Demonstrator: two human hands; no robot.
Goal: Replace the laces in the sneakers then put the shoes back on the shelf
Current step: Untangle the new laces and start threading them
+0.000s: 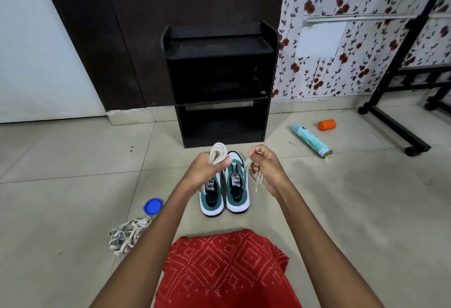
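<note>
At centre frame, the left hand (207, 168) curls its fingers round a coiled white lace (218, 152), whose loops stand up above the knuckles. The right hand (264, 165) pinches a second bunch of lace (258, 181), ends dangling below it. Whether the two bunches are one lace or two I cannot tell. Both are held up and apart, probably to find an end for threading.

The teal-and-white sneakers (238, 198) stand side by side on the tiled floor (73, 161) just below the hands, toes towards the black shelf (219, 49) at upper centre. Their tongues look bare, so lacing seems not yet begun.

A heap of loose laces (128, 235) lies at lower left, likely the discarded ones, near a blue lid (153, 206).
</note>
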